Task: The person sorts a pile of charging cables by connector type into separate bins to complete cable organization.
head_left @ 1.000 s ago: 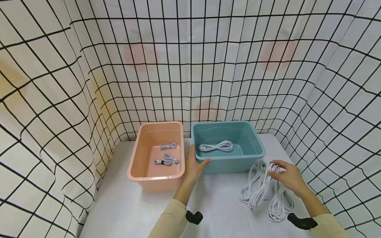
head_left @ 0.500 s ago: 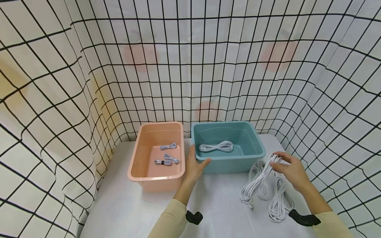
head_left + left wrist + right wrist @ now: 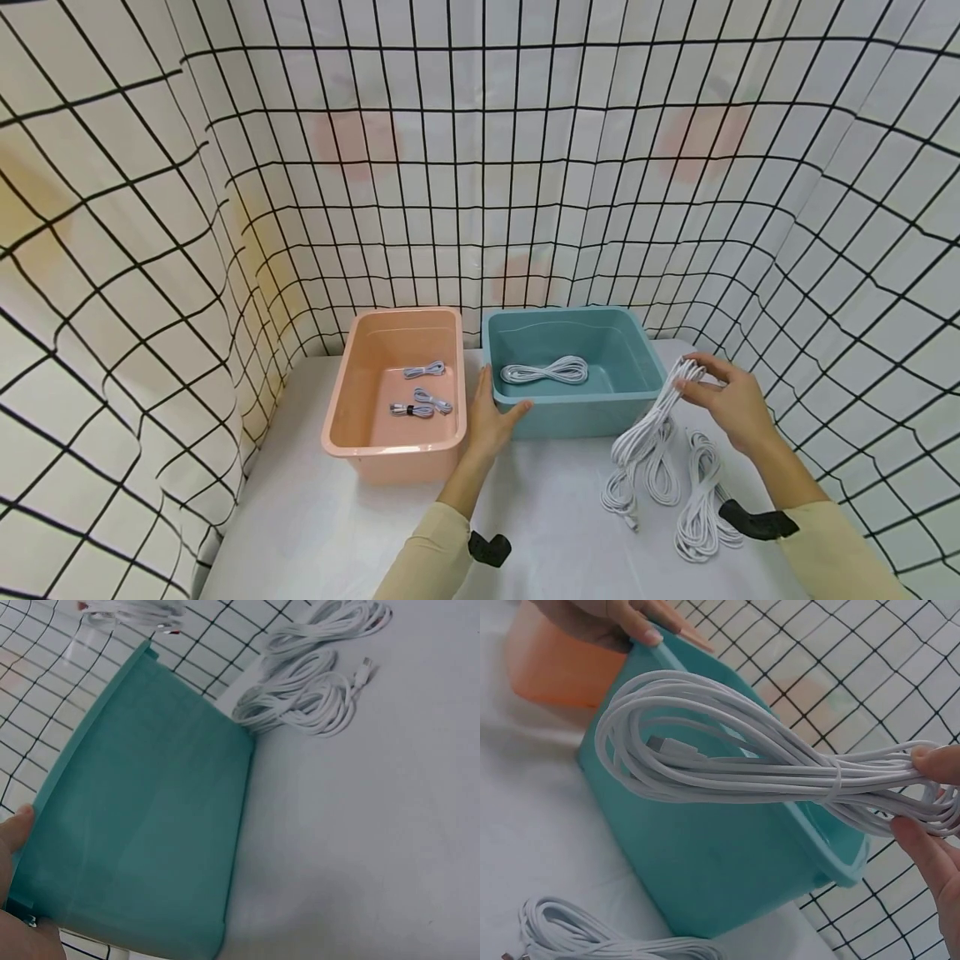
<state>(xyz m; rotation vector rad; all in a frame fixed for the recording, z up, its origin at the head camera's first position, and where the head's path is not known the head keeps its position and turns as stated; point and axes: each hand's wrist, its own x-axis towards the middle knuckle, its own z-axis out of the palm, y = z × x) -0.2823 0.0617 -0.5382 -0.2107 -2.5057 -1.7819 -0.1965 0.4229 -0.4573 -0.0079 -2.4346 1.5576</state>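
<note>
Gridded walls (image 3: 540, 192): white behind black lines, at the back of the teal bin (image 3: 577, 418) and off to either side; blurred orange and yellow patches (image 3: 356, 146) show on them.
Table (image 3: 555, 517): white, extends forward of the teal bin.
Teal bin: reference point; unmoved over the past second.
Orange bin (image 3: 397, 468): just left of the teal bin, also unmoved.
Left hand (image 3: 491, 425): at the teal bin's front-left corner, as before; grip apart, fingers straight along the side, thumb at the front rim.
Right hand (image 3: 731, 404): raised since 1.0 s ago, when it was lower, among the cables; now just right of the teal bin's front-right corner. Grip clamped, thumb and fingers pinching the held bundle.
Held bundle (image 3: 780, 776): white tied cable, lifted with the hand, slanting down before the teal bin's right end; plug (image 3: 679, 750) inside the loop.
Table bundles (image 3: 697, 517): white coils, in front of the teal bin's right end.
Binned bundle (image 3: 566, 369): white, inside the teal bin, left of middle; unchanged.
Small cables (image 3: 432, 398): three, in the orange bin, left of the teal bin; unchanged.
</note>
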